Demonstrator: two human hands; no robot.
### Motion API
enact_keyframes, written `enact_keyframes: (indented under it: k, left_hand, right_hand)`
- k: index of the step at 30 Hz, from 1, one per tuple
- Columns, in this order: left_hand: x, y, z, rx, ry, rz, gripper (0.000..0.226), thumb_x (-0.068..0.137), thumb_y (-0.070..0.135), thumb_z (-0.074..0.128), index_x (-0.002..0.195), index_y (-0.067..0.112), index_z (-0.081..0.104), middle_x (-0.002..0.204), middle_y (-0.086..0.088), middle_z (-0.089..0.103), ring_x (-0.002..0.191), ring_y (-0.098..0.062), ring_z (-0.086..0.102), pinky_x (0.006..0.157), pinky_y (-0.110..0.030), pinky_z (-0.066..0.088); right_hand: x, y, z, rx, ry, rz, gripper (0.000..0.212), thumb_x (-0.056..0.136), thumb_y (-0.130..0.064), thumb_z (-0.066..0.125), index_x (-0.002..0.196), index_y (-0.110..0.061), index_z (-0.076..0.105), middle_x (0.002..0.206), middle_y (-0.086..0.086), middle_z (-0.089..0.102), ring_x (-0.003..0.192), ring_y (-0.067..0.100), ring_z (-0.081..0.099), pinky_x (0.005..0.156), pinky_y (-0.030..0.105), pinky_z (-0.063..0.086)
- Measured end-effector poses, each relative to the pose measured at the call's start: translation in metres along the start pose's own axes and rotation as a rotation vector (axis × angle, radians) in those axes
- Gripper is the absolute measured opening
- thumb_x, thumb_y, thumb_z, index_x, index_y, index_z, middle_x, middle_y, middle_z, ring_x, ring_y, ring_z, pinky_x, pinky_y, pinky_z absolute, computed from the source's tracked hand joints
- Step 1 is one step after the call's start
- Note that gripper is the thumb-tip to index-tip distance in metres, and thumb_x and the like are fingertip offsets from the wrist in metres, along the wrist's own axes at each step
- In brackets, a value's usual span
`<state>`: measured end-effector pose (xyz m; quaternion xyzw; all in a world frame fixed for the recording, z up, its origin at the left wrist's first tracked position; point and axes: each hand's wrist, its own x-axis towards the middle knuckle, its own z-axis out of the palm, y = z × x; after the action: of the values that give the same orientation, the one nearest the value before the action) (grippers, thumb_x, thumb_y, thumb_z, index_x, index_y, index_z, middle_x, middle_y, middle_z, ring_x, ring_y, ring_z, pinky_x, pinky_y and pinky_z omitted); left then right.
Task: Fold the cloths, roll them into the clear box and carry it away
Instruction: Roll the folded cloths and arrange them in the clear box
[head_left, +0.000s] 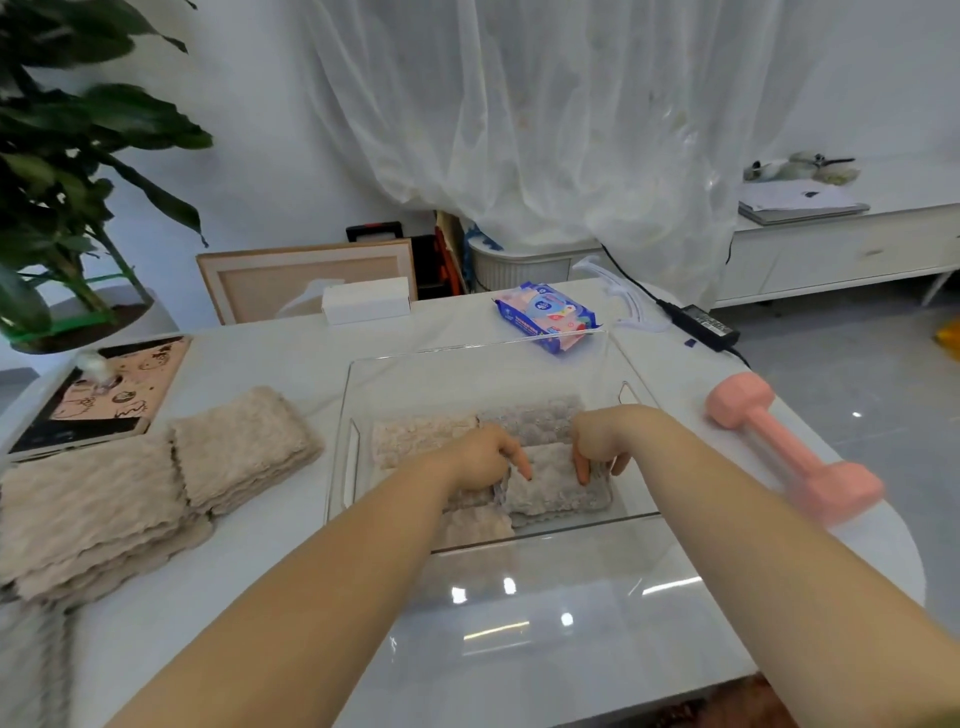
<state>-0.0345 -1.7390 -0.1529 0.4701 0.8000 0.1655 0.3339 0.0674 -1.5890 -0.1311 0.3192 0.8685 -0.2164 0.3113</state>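
A clear box (597, 358) stands in the middle of the white table. Inside it lie rolled fluffy cloths: a beige roll (421, 436) at the left, a grey roll (530, 418) behind, and a grey-beige roll (556, 491) at the front. Both my hands reach down into the box. My left hand (485, 457) and my right hand (602, 439) press their fingertips on the front roll from either side. A stack of folded beige cloths (239, 447) and more flat cloths (88, 514) lie left of the box.
A pink dumbbell (795, 449) lies right of the box near the table edge. Behind the box are a wipes packet (548, 314), a white carton (366, 301) and a power brick (709, 325). A printed board (104, 395) and a potted plant (62, 171) stand at the left.
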Motion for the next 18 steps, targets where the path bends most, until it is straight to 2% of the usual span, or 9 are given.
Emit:
enact_keyframes:
  k: [3,5,6,7,9,11,13,16,18]
  left_hand:
    - [0.01,0.001,0.009,0.048,-0.027,-0.042,0.032,0.086,0.001,0.045,0.104,0.011,0.069,0.115,-0.011,0.062,0.104,-0.027,0.058,0.08,-0.028,0.045]
    - [0.013,0.0,0.013,0.117,-0.014,-0.029,0.009,0.087,0.017,0.057,0.09,0.013,0.064,0.094,-0.006,0.059,0.083,-0.02,0.055,0.076,-0.033,0.049]
    - [0.013,-0.001,0.014,0.18,-0.018,-0.013,0.012,0.085,0.025,0.063,0.091,0.015,0.06,0.091,-0.001,0.052,0.079,-0.016,0.05,0.073,-0.032,0.047]
    - [0.014,-0.005,0.014,0.253,-0.018,-0.003,0.024,0.082,0.029,0.069,0.1,0.017,0.058,0.096,0.001,0.046,0.082,-0.015,0.047,0.074,-0.03,0.044]
    - [0.016,-0.012,0.014,0.371,0.057,0.006,0.038,0.079,0.022,0.072,0.113,0.019,0.054,0.11,-0.002,0.043,0.096,-0.021,0.049,0.084,-0.031,0.044]
    - [0.019,-0.017,0.013,0.413,0.164,0.002,0.035,0.078,0.009,0.068,0.107,0.021,0.052,0.118,-0.004,0.044,0.1,-0.026,0.052,0.087,-0.035,0.047]
    - [0.02,-0.016,0.012,0.452,0.191,-0.023,0.035,0.076,0.009,0.068,0.105,0.021,0.052,0.119,-0.006,0.044,0.1,-0.029,0.055,0.086,-0.039,0.049]
    - [0.017,-0.014,0.011,0.476,0.096,-0.026,0.043,0.08,0.04,0.07,0.115,0.019,0.059,0.117,-0.005,0.042,0.103,-0.026,0.052,0.089,-0.039,0.047]
    - [0.014,-0.014,0.01,0.42,0.048,-0.019,0.044,0.088,0.048,0.059,0.12,0.018,0.061,0.12,-0.008,0.041,0.108,-0.028,0.049,0.094,-0.04,0.043]
  right_hand:
    - [-0.004,-0.006,0.003,-0.061,0.013,-0.002,0.032,0.088,-0.004,0.058,0.119,-0.001,0.064,0.126,0.018,0.054,0.104,0.033,0.06,0.086,0.04,0.055]
    - [-0.006,-0.008,0.004,-0.08,0.041,-0.026,0.038,0.09,-0.005,0.058,0.129,-0.003,0.057,0.133,0.018,0.05,0.105,0.031,0.056,0.068,0.031,0.051]
    - [-0.007,-0.009,0.004,-0.078,0.049,-0.041,0.04,0.092,-0.005,0.056,0.132,-0.004,0.053,0.136,0.017,0.049,0.108,0.031,0.055,0.063,0.027,0.048]
    - [-0.007,-0.008,0.004,-0.076,0.058,-0.054,0.039,0.093,-0.003,0.052,0.132,-0.003,0.053,0.137,0.017,0.049,0.106,0.03,0.055,0.064,0.028,0.048]
    - [-0.004,-0.005,0.004,-0.055,0.092,-0.093,0.034,0.091,0.0,0.045,0.122,0.0,0.06,0.13,0.02,0.055,0.091,0.029,0.055,0.074,0.035,0.051]
    - [-0.002,-0.003,0.005,-0.03,0.124,-0.118,0.034,0.088,0.0,0.042,0.114,0.001,0.065,0.122,0.02,0.061,0.086,0.027,0.055,0.073,0.034,0.048]
    - [-0.002,-0.003,0.004,-0.029,0.125,-0.134,0.036,0.087,0.001,0.041,0.109,-0.003,0.068,0.119,0.017,0.063,0.091,0.027,0.057,0.074,0.033,0.048]
    - [-0.004,-0.004,0.003,-0.035,0.069,-0.135,0.04,0.088,0.003,0.038,0.108,-0.011,0.07,0.114,0.015,0.061,0.089,0.028,0.057,0.064,0.029,0.047]
    - [-0.005,-0.003,0.003,-0.027,0.05,-0.1,0.032,0.09,0.0,0.044,0.111,-0.006,0.068,0.104,0.016,0.06,0.084,0.027,0.057,0.065,0.029,0.047]
